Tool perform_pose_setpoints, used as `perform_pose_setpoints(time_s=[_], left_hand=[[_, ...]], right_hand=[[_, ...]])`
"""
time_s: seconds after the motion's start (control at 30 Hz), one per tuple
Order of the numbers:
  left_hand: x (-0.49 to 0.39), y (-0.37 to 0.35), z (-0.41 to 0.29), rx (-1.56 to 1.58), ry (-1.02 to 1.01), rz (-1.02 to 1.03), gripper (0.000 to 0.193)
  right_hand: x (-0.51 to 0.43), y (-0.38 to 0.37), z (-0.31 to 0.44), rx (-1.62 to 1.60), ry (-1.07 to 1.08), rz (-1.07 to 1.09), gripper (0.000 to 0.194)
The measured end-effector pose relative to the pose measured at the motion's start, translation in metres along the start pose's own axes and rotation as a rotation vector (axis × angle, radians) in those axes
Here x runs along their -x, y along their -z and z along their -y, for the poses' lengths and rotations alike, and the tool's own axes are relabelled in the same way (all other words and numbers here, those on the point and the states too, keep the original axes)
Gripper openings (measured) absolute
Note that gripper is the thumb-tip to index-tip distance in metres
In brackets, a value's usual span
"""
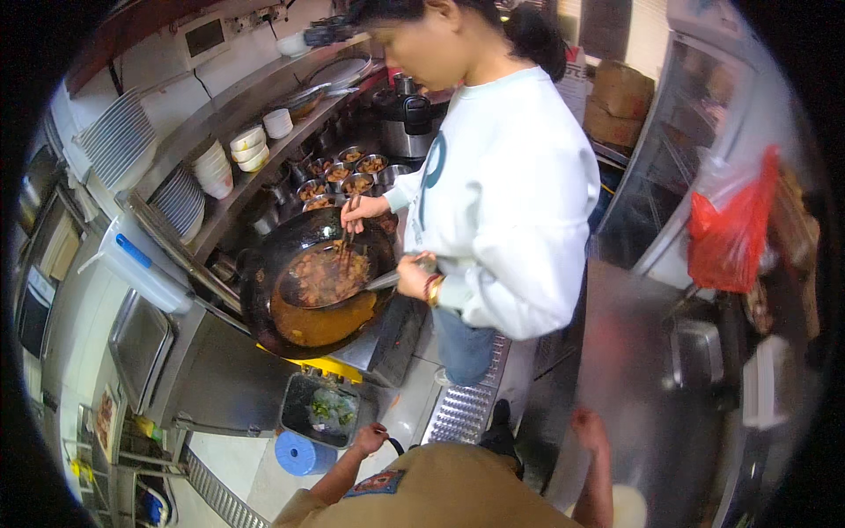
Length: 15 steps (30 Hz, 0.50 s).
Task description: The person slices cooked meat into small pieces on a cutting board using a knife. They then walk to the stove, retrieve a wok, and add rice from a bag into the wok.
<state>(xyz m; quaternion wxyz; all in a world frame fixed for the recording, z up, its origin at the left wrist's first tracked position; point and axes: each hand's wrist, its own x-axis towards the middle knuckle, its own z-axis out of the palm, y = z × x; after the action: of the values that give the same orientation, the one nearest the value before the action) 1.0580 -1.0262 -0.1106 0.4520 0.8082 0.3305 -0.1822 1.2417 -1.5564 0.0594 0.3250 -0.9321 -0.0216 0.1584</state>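
Note:
My left hand (371, 438) hangs low beside a grey bin (288, 406) holding green scraps and clear plastic, with a blue round tub (300, 455) just below it. Its fingers are curled; whether they hold anything is unclear. My right hand (589, 428) is over the edge of a stainless steel counter (620, 376), blurred and loosely curled. Before me a co-worker in a white sweatshirt (521, 218) stands at a large wok (254, 290) of brown sauce. Their one hand works chopsticks (344, 247) in chopped food (323, 277), the other grips the handle of a wide ladle or strainer (383, 282).
Metal cups of food (338, 173) stand behind the wok, near a pressure cooker (409, 129). Stacked bowls (249, 148) and plates (119, 142) line the shelf. A red plastic bag (729, 244) hangs at right. A ribbed metal floor grate (462, 412) runs between the worktops.

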Motion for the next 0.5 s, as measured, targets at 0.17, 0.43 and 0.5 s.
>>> perform_pose_setpoints(time_s=[0.17, 0.43, 0.5], left_hand=[[-0.017, -0.031, -0.070, -0.104, 0.068, 0.064, 0.030], [-0.037, -0.032, -0.159, 0.308, 0.234, 0.061, 0.024], [-0.041, -0.031, -0.159, 0.345, 0.241, 0.042, 0.024]], right_hand=[[-0.122, 0.036, -0.043, -0.004, 0.123, 0.067, 0.017], [-0.243, 0.087, -0.015, 0.011, 0.113, 0.177, 0.018], [-0.265, 0.088, -0.003, 0.017, 0.131, 0.237, 0.020]])
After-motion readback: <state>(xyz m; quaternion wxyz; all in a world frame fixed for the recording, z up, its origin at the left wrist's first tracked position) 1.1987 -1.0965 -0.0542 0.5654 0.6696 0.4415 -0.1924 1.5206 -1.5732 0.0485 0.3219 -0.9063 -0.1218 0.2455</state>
